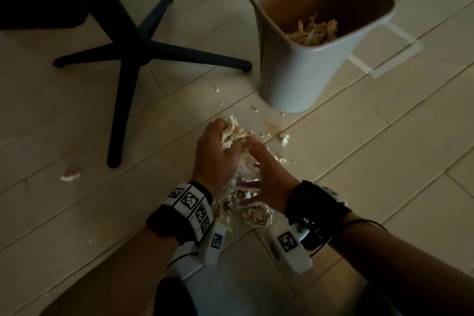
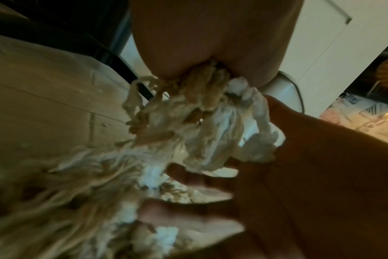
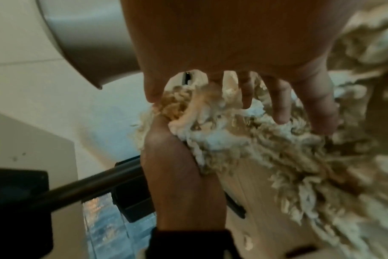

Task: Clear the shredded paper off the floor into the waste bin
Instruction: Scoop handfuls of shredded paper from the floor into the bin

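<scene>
The shredded paper [image 1: 232, 136] was bunched on the floor [image 1: 359, 161] at lower centre, gripped by the curled left hand [image 1: 215, 154] and pressed by the spread-fingered right hand [image 1: 269, 174], and the waste bin [image 1: 295, 72] was parked up and to the right, closer to the right hand, tbh.

No word or number can be read. The wrist bands [image 1: 191, 200] bear only black-and-white square code patterns.
</scene>
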The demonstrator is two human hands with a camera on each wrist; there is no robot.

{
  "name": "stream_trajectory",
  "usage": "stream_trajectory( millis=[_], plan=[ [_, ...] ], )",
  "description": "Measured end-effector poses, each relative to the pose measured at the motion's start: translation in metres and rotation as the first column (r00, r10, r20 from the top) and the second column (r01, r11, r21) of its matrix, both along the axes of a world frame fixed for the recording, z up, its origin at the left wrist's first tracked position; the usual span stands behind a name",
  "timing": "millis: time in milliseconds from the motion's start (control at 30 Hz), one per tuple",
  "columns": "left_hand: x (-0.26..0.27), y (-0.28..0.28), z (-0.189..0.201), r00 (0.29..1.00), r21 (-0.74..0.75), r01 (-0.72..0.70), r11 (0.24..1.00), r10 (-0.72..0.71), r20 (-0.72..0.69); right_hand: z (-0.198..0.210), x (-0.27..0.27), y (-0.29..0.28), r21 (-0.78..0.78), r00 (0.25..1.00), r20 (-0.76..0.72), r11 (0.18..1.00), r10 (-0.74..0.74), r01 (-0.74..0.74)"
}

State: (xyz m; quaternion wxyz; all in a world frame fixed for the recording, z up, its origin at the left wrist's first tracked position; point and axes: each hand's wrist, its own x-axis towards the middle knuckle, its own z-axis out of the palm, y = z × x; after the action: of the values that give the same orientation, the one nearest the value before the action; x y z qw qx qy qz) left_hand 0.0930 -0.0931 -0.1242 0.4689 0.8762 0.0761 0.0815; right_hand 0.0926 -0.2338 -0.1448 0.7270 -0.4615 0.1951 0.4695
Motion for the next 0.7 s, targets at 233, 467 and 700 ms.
stream_trajectory(
  millis=[233,467,700],
  plan=[
    [-0.015,-0.037,0.010,0.987,-0.125,0.100,0.987,-0.082,0.137,0.021,0.006,0.002,0.341,0.972,-0.099,0.910,-0.215,0.236],
    [-0.030,-0.045,0.006,0.992,0.011,0.113,0.993,-0.114,0.053,0.024,0.015,-0.007,0.267,0.965,-0.026,0.928,-0.262,0.259],
    [-0.026,-0.040,0.007,0.995,0.017,0.093,0.996,-0.093,0.044,0.027,0.017,-0.005,0.180,0.921,0.103,0.918,-0.375,0.353]
  ],
)
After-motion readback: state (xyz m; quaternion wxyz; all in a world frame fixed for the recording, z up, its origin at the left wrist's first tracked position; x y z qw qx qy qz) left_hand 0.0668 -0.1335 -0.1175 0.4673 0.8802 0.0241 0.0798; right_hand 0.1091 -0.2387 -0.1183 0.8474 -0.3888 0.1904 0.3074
